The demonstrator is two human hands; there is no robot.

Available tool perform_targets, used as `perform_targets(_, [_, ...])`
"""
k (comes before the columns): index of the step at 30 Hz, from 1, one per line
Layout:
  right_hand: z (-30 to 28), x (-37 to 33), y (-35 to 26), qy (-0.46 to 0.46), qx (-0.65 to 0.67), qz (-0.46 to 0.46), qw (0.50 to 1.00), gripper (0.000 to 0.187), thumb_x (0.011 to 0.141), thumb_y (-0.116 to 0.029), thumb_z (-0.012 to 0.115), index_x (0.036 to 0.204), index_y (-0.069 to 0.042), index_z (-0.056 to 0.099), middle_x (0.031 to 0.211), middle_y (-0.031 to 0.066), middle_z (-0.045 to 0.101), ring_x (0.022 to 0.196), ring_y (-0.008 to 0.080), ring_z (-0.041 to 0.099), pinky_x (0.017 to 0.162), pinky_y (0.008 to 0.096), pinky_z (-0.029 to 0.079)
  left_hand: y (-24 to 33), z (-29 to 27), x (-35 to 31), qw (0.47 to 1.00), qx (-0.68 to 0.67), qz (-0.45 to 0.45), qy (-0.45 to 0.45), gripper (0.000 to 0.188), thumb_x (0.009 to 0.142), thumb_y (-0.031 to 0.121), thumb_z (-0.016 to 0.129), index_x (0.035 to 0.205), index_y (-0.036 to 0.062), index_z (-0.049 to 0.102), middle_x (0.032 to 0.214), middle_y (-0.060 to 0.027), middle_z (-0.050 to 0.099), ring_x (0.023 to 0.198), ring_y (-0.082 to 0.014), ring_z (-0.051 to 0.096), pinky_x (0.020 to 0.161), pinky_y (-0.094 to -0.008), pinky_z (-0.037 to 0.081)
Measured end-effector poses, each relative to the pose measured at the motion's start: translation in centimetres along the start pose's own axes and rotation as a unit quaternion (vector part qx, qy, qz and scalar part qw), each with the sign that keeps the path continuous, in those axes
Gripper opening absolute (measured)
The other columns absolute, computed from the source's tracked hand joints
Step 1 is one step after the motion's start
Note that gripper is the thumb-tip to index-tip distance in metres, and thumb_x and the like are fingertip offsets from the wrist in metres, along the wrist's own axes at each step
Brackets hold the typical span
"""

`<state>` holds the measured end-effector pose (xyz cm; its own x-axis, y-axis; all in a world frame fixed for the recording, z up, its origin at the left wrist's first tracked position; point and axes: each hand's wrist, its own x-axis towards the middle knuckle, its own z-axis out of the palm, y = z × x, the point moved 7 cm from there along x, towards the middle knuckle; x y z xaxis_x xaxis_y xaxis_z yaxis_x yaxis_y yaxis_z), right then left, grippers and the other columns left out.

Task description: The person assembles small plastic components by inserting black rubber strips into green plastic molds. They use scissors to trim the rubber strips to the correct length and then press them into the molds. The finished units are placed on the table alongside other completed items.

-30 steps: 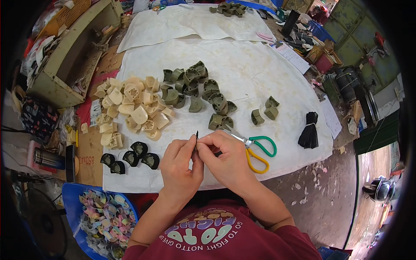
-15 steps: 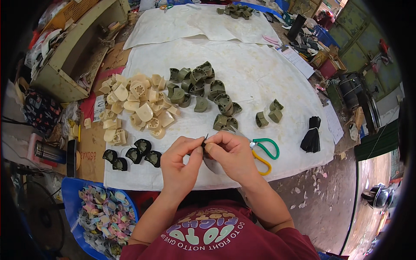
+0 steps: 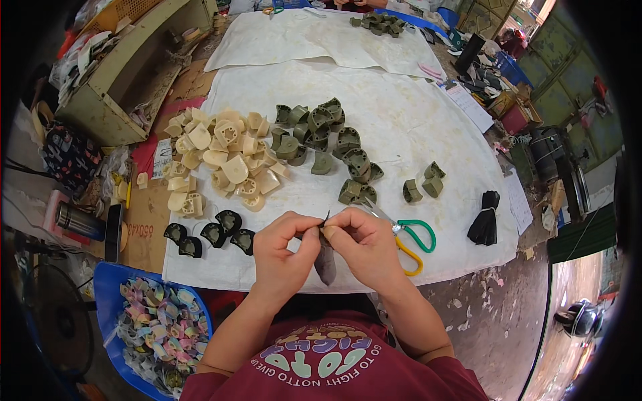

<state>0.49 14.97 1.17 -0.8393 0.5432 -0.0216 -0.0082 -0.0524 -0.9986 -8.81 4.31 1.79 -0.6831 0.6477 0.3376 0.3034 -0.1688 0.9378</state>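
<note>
My left hand point(image 3: 284, 248) and right hand point(image 3: 364, 246) meet above the near edge of the cloth. Each has thumb and forefinger pinched on a thin dark strip point(image 3: 326, 267). Its greyish-brown lower part hangs below the fingers, and a dark tip pokes up between them. Fingers hide the middle of it. Just right of my right hand lie scissors point(image 3: 396, 228) with one green and one yellow handle, blades partly apart. Black shoe-heel blocks point(image 3: 212, 234) sit left of my left hand. Beyond my hands are olive-green heel blocks point(image 3: 322, 162) and a cream heap of heels point(image 3: 235, 168).
A tied bundle of black strips point(image 3: 483, 219) lies at the right on the white cloth point(image 3: 414, 120). Below the table's left corner stands a blue basin point(image 3: 110, 294) of colourful pieces. A metal box point(image 3: 100, 107) is at far left. Another person's hands point(image 3: 351, 3) show at the far end.
The view has shifted slightly, so the table's things appear further right and lower. Both hands keep their pinch, and more of the hanging strip now shows. Another person's hands have come into view.
</note>
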Motion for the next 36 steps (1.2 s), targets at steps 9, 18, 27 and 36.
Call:
perform_targets(9, [-0.1, 0.0, -1.0, 0.023, -0.096, -0.052, 0.994, 0.002, 0.085, -0.003, 0.061, 0.086, -0.001, 0.061, 0.080, -0.0002, 0.061, 0.071, 0.0043, 0.056, 0.063, 0.0203, 0.045, -0.2, 0.3, 0.2, 0.999, -0.035, -0.021, -0.031, 0.014, 0.083, -0.006, 0.059, 0.094, -0.0039, 0.068, 0.085, -0.0064, 0.066, 0.078, -0.0105, 0.061, 0.072, -0.0243, 0.049])
perform_targets(18, [-0.6, 0.0, -0.6, 0.045, -0.088, -0.073, 0.992, 0.004, 0.082, -0.003, 0.062, 0.084, 0.000, 0.060, 0.077, 0.0047, 0.062, 0.066, 0.0081, 0.058, 0.059, 0.0225, 0.047, 0.6, 0.5, 0.2, 1.000, -0.022, -0.003, 0.000, 0.013, 0.077, -0.007, 0.061, 0.088, -0.0042, 0.067, 0.081, -0.0090, 0.067, 0.072, -0.0159, 0.063, 0.068, -0.0269, 0.050])
perform_targets(27, [-0.2, -0.5, -1.0, 0.032, -0.126, -0.102, 0.986, 0.004, 0.081, -0.002, 0.063, 0.084, 0.000, 0.061, 0.078, 0.0060, 0.062, 0.066, 0.0097, 0.058, 0.060, 0.0242, 0.048, -0.6, 0.3, 0.1, 0.998, -0.041, -0.025, -0.038, 0.011, 0.079, -0.006, 0.061, 0.088, -0.0037, 0.068, 0.081, -0.0077, 0.066, 0.071, -0.0128, 0.062, 0.064, -0.0248, 0.049])
perform_targets(36, [-0.3, -0.4, 0.4, 0.032, -0.054, -0.026, 0.998, 0.007, 0.084, -0.006, 0.065, 0.086, 0.001, 0.066, 0.075, 0.0015, 0.061, 0.065, 0.0055, 0.053, 0.057, 0.0214, 0.043, -1.4, 0.0, -0.4, 0.997, -0.071, -0.039, 0.014, 0.011, 0.078, -0.007, 0.062, 0.087, -0.0044, 0.067, 0.079, -0.0074, 0.066, 0.071, -0.0127, 0.062, 0.064, -0.0242, 0.049])
